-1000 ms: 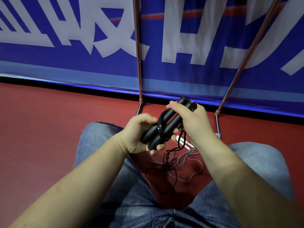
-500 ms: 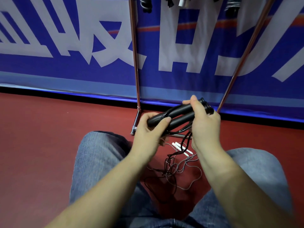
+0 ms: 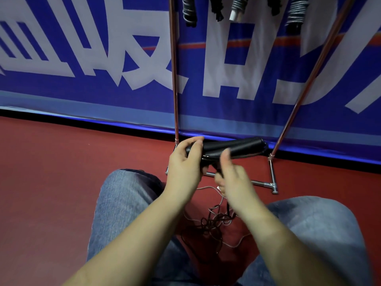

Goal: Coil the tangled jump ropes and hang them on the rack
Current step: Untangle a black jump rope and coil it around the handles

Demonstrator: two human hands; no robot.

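Left hand (image 3: 185,164) grips near end of paired black handles (image 3: 233,147), held level above rack (image 3: 243,180) base bar. Right hand (image 3: 233,180), blurred, fingers curled round black cord below handles. Tangled ropes (image 3: 212,221) on floor (image 3: 61,182) between knees.

Motion blur smears the right hand (image 3: 231,178), leaving its grip unclear, while the left hand (image 3: 185,162) covers one end of the black jump-rope handles (image 3: 237,146). The frame's top edge crops the coiled grey and black ropes (image 3: 237,7) and the metal rack's copper-coloured poles (image 3: 174,79).
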